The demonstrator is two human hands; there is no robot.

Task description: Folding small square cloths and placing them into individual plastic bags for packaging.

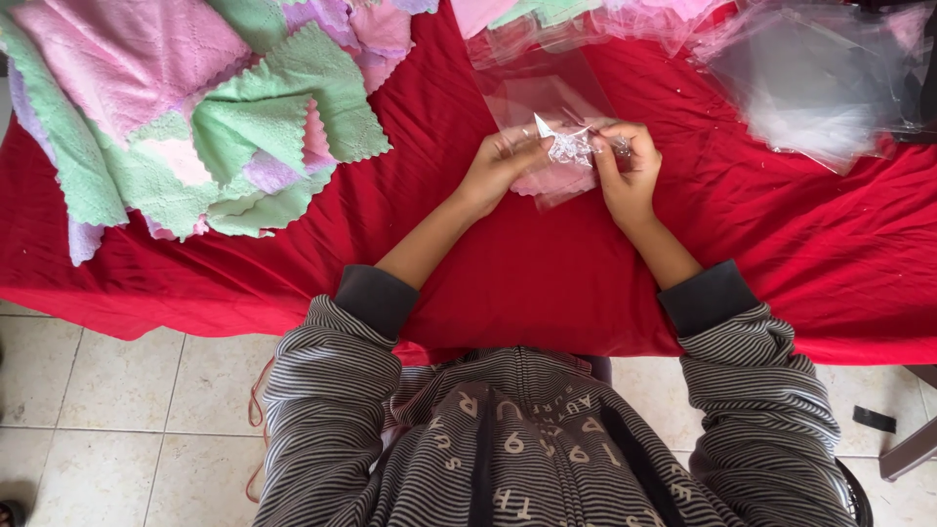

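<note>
On red cloth (547,283): left hand (498,168) & right hand (627,168), both grips pinching clear bag (547,98).

A plain, deep red cloth (547,283) covers the tabletop. At ten o'clock lies a heap of towels (195,117) in pastel pink, mint green and pale lilac, faintly quilted in diamonds. At centre, the clear plastic bag (547,107) shows pink through it. At two o'clock the clear bags (820,78) look greyish white. The sleeves (332,390) are grey with thin dark stripes and charcoal cuffs. The floor tiles (117,410) are cream.
</note>
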